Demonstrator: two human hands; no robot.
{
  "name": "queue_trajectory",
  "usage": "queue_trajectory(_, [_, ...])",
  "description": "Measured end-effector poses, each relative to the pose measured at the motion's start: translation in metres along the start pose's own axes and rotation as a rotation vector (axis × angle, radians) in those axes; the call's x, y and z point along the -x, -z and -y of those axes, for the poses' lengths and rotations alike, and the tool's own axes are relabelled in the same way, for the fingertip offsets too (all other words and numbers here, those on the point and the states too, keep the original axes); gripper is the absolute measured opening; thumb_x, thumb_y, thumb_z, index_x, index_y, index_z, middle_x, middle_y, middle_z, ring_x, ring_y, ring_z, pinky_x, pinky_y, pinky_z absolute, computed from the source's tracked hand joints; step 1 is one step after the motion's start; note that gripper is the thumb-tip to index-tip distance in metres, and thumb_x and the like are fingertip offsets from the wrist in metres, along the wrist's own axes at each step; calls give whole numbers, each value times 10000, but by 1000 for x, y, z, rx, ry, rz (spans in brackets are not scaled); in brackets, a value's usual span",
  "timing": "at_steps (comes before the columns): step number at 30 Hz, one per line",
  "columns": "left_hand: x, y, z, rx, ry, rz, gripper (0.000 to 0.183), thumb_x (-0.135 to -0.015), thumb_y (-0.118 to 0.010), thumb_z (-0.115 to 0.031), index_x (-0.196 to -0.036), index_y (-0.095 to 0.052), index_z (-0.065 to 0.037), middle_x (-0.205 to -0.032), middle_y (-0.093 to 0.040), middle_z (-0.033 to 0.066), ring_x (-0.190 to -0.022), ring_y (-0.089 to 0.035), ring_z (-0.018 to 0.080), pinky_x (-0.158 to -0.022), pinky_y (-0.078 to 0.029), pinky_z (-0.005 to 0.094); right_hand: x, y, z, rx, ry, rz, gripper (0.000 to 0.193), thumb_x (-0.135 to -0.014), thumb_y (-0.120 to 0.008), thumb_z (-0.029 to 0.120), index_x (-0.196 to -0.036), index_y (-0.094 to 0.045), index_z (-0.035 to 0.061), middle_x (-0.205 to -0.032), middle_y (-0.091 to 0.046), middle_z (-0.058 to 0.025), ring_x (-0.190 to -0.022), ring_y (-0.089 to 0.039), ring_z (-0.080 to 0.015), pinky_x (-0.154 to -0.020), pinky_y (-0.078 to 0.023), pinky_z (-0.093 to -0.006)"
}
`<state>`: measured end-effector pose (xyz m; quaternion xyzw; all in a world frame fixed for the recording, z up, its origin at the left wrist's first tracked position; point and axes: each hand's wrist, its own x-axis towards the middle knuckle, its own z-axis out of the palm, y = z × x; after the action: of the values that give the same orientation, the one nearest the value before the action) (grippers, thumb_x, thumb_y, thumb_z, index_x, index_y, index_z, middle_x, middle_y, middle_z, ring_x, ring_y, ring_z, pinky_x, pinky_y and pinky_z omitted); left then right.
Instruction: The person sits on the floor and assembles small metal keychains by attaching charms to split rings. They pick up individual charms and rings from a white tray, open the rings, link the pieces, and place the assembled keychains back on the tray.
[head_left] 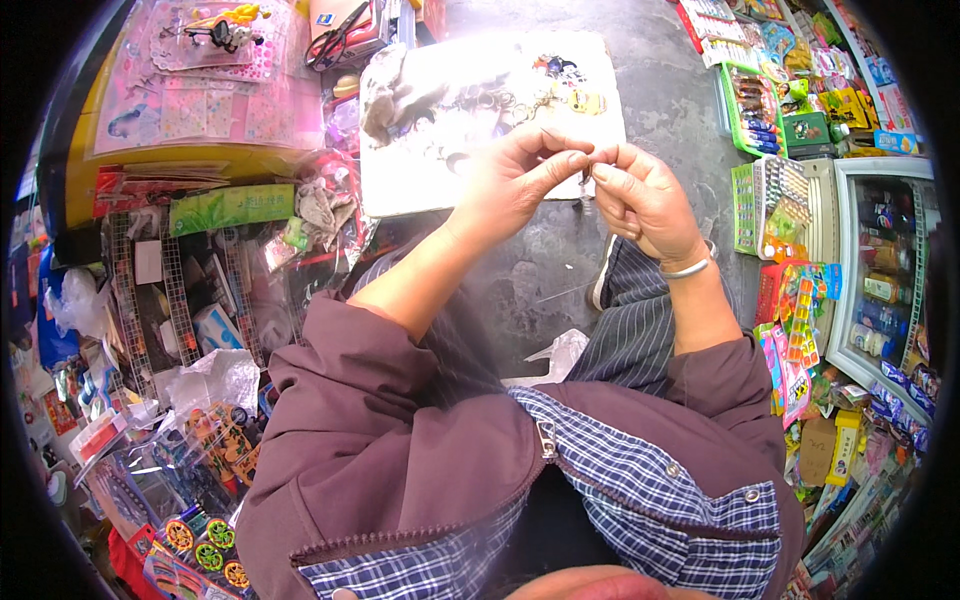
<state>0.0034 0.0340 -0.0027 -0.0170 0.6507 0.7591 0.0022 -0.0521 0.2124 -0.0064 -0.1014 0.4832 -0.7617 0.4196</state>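
**Fingertips meet on one small dark piece (pixel 587 174)**

Left hand (pixel 522 182) and right hand (pixel 645 200) pinch it between them, thumbs against forefingers; perhaps a trinket, too small to tell. Best keep the pinch light, wrists steady. Counted: two hands, one piece, one white board (pixel 405 185) beyond the grip, one bracelet (pixel 688 269) below right.

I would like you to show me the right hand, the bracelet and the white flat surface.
Right hand (pixel 648 205): head view, middle of the hand.
Bracelet (pixel 687 270): head view, its visible band.
White flat surface (pixel 405 185): head view, bare area near its lower-left corner.
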Motion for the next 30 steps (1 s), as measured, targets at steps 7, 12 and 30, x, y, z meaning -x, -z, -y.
queue_trajectory(7, [-3, 5, -1, 91, -29, -213, 158, -909, -592, -158, -958, -613, -9, -829, -652, 59, -742, -597, 100, -681, -466, 231, 1, -2, 2, 400, 204, -186, 211, -907, -568, 133, -1087, -572, 24, -682, -546, 15, -577, -452, -31, -518, -360, -174])
queue_trajectory(12, [-2, 5, -14, 53, -124, -245, 190, -913, -590, -181, -954, -558, 2, -821, -658, 97, -740, -639, 137, -628, -483, 233, 10, -16, 8, 618, 476, -240, 267, -904, -562, 98, -1160, -562, 22, -748, -560, -3, -640, -470, -62, -586, -398, -207])
queue_trajectory(30, [12, 33, 0, -829, -344, -370, 210, -855, -637, -201, -1003, -628, -53, -917, -633, 118, -809, -616, 223, -710, -480, 317, 36, -17, 3, -194, 75, -178, 223, -961, -425, 189, -1020, -552, 16, -608, -328, 71, -419, -267, -20, -346, -233, -183])
